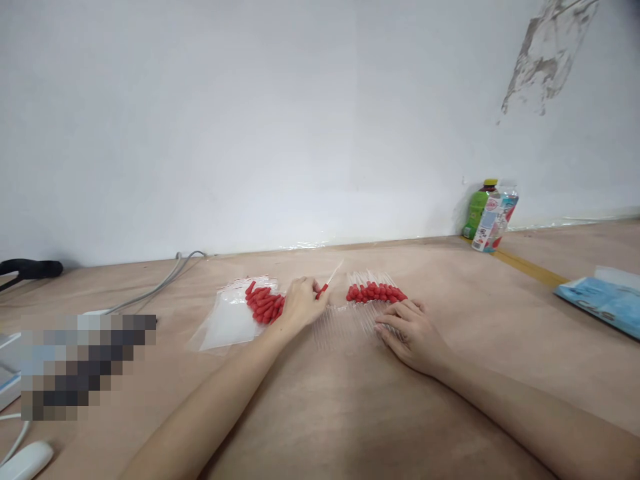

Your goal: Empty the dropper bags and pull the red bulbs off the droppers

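My left hand (303,301) is closed on a thin clear stick with a red cap (323,291), its bare end pointing up and away. Beside that hand, partly hidden by it, a pile of loose red caps (263,303) lies on a clear plastic bag (225,327). My right hand (413,337) reaches over a row of thin clear sticks (335,330), its thumb and forefinger drawn close together at the row's right end. Whether a stick is between them I cannot make out. Just beyond lies a group of red-capped sticks (377,293), side by side.
At the back right a green bottle (475,212) and a printed carton-like pack (494,223) stand near the wall. A blue packet (603,303) lies at the far right. Grey cables (167,279), a blurred-out item (90,367) and a white mouse (27,461) are on the left.
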